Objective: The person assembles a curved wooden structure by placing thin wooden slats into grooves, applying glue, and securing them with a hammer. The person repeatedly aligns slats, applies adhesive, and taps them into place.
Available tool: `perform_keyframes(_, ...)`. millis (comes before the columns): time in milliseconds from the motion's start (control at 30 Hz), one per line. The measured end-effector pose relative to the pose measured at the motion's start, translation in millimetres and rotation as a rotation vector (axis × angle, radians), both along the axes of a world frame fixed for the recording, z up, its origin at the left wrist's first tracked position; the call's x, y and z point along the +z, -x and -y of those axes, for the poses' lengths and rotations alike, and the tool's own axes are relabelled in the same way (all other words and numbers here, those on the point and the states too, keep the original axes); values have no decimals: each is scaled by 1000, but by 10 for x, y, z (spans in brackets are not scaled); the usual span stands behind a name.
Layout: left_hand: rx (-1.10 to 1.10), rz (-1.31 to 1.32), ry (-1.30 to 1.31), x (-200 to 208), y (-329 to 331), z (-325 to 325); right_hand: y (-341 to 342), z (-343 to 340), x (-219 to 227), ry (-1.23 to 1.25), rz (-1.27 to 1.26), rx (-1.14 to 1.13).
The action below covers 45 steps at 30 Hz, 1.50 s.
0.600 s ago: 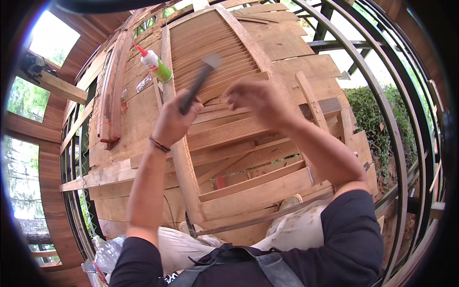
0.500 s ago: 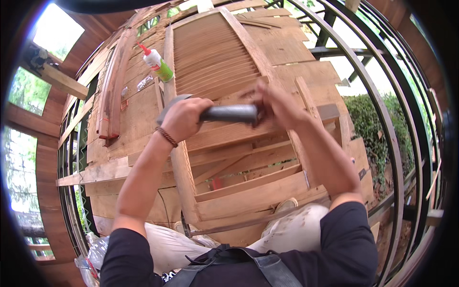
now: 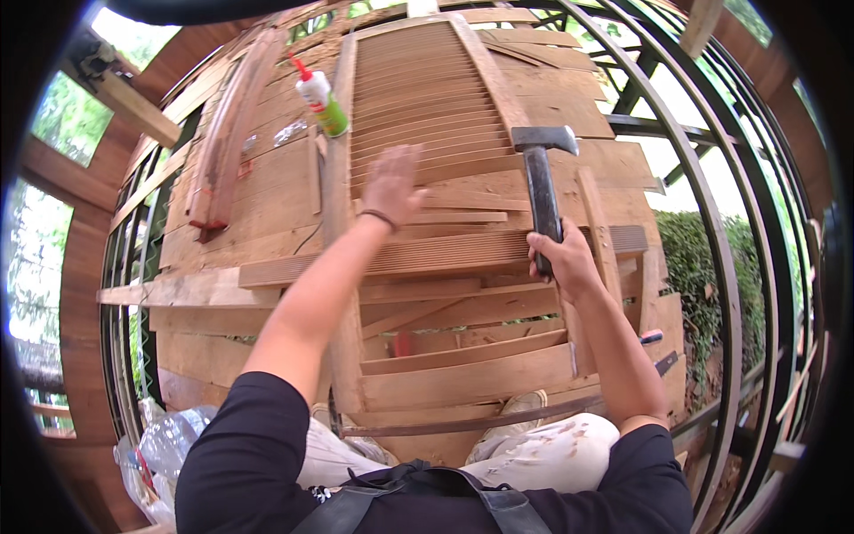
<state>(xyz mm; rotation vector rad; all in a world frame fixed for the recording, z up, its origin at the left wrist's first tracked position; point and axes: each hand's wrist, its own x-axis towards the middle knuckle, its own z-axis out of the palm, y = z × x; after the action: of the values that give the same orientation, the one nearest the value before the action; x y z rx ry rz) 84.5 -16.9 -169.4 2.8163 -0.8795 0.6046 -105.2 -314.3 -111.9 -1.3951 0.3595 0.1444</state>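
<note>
My right hand (image 3: pixel 567 258) is wrapped round the lower end of a hammer's black handle. The hammer (image 3: pixel 539 182) stands head-up in my grip, its dark metal head over the right rail of a louvred wooden frame (image 3: pixel 485 67). My left hand (image 3: pixel 394 182), fingers stretched out and nothing in it, is at the lowest fitted slats (image 3: pixel 427 116); whether it touches them I cannot tell. Loose slats (image 3: pixel 463 216) lie just below that hand. A ridged board (image 3: pixel 409 258) crosses the frame under my forearms.
A sealant or glue bottle (image 3: pixel 322 105) with a red nozzle leans by the frame's left rail. Reddish timber lengths (image 3: pixel 233 133) lie to the left. Dark metal railings (image 3: pixel 712 178) curve along the right. Clear plastic bags (image 3: pixel 173 440) sit at lower left.
The hammer has passed from my left hand to my right and turned from sideways to head-up. My left hand has let go and moved right and up to the slats.
</note>
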Motion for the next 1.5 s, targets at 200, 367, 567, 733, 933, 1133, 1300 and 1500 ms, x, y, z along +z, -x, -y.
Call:
perform_keyframes(200, 186, -294, -135, -252, -347, -840, -30, 503, -47, 119, 15, -157)
perform_keyframes(367, 176, -293, -76, -309, -273, -793, -4, 482, -174, 71, -33, -166)
perform_keyframes(567, 232, -244, -162, -350, -329, -847, -91, 386, -246, 36, -2, -147)
perform_keyframes(733, 236, -254, -179, -350, -367, -835, -132, 359, -221, -2, -19, -112)
perform_keyframes(933, 216, -240, -178, -346, -352, -806, -154, 366, -217, 12, -23, -113)
perform_keyframes(1133, 232, -250, -200, -370, -362, -840, -204, 462, -239, 16, -31, -86)
perform_keyframes(1300, 226, -252, -190, -371, -358, -816, -188, 476, -222, 82, -38, -53)
perform_keyframes(1500, 206, -259, -153, -396, -372, -858, -146, 595, -141, 65, -54, -53)
